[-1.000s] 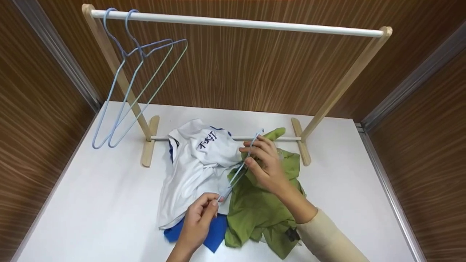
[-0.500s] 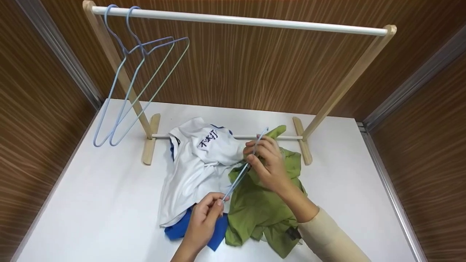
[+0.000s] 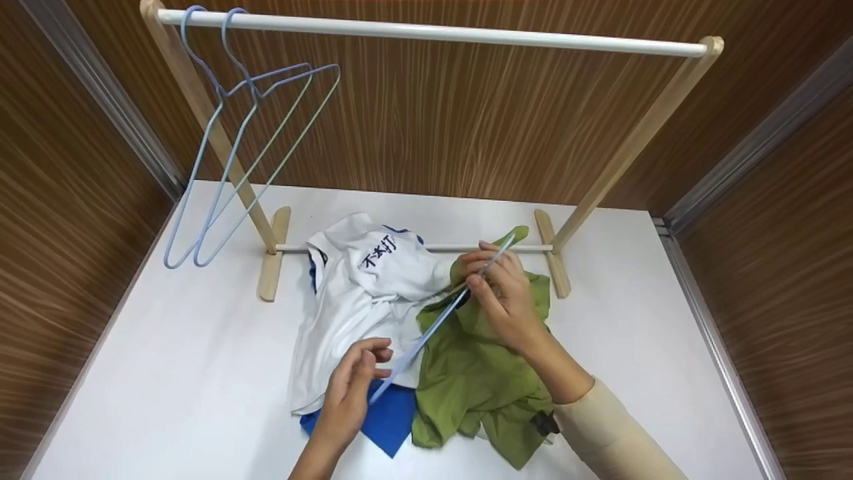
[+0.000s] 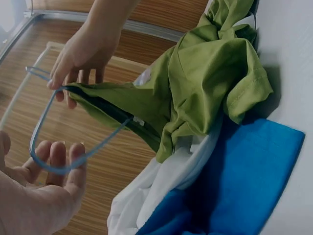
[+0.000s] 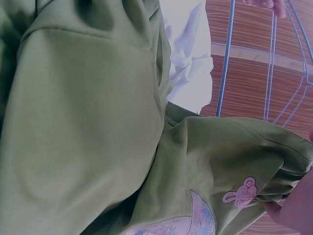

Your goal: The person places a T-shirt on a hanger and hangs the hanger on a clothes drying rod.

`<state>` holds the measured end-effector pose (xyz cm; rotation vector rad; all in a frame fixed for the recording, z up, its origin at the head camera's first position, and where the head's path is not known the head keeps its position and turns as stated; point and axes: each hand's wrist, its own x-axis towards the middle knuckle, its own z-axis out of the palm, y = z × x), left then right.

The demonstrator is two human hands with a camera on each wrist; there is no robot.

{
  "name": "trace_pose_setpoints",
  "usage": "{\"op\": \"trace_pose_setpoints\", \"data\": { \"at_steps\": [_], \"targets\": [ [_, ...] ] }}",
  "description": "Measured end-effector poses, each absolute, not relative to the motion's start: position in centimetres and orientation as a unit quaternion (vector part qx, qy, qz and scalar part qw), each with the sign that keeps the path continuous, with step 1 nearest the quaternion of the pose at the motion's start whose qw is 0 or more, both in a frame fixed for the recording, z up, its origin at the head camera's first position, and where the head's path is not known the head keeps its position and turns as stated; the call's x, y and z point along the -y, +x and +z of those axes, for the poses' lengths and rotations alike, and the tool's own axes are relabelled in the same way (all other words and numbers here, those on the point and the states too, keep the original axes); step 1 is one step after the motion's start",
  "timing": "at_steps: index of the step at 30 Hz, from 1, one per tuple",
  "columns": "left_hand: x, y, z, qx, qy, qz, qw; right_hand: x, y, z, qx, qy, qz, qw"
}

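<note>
A light blue wire hanger (image 3: 433, 328) slants over the clothes. My right hand (image 3: 506, 300) pinches it near its hook, along with the collar of a green shirt (image 3: 480, 373). In the left wrist view, one end of the hanger dips into the shirt's neck opening, while its other end curves beside my left hand (image 4: 44, 191). That hand's fingers are loosely bent and grip nothing. A purple knot-shaped button (image 5: 241, 193) shows on the shirt in the right wrist view, where the collar is lifted.
Left of the green shirt lies a white top (image 3: 340, 333) with dark lettering, over a blue garment (image 3: 393, 417). Behind stands a rack with a white rail (image 3: 433, 32) and wooden legs. Two blue hangers (image 3: 230, 160) hang at its left end. Wood-grain panels enclose the white table (image 3: 166, 387).
My left hand has released the hanger's lower end and drawn slightly back to the left. My right hand has shifted a little right with the hanger, and the shirt's collar has lifted.
</note>
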<state>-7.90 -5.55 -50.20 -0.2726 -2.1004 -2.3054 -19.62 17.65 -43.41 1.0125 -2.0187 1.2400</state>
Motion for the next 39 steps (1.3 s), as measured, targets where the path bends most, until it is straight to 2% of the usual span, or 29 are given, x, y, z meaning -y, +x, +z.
{"op": "trace_pose_setpoints", "data": {
  "at_steps": [10,13,16,23,31,39],
  "targets": [
    [5.4,-9.4,-51.5,0.668,-0.074,-0.737,-0.077,-18.3,-19.4,-42.5,0.741,0.362,0.484,0.293],
    [5.3,-9.6,-52.1,0.676,-0.071,-0.729,-0.085,-18.4,-19.1,-42.4,0.743,0.365,0.483,0.285],
    [5.1,-9.8,-52.6,0.701,-0.076,-0.705,-0.071,-18.4,-18.8,-42.3,0.744,0.365,0.488,0.273],
    [4.1,-10.8,-53.4,0.806,-0.125,-0.578,0.014,-18.6,-18.0,-41.9,0.724,0.360,0.527,0.262],
    [2.6,-12.3,-53.3,0.826,-0.194,-0.529,0.028,-18.6,-17.2,-41.0,0.703,0.363,0.554,0.259],
    [1.3,-13.3,-53.2,0.868,-0.212,-0.447,0.038,-18.4,-16.7,-40.4,0.680,0.366,0.580,0.259]
  ]
}}
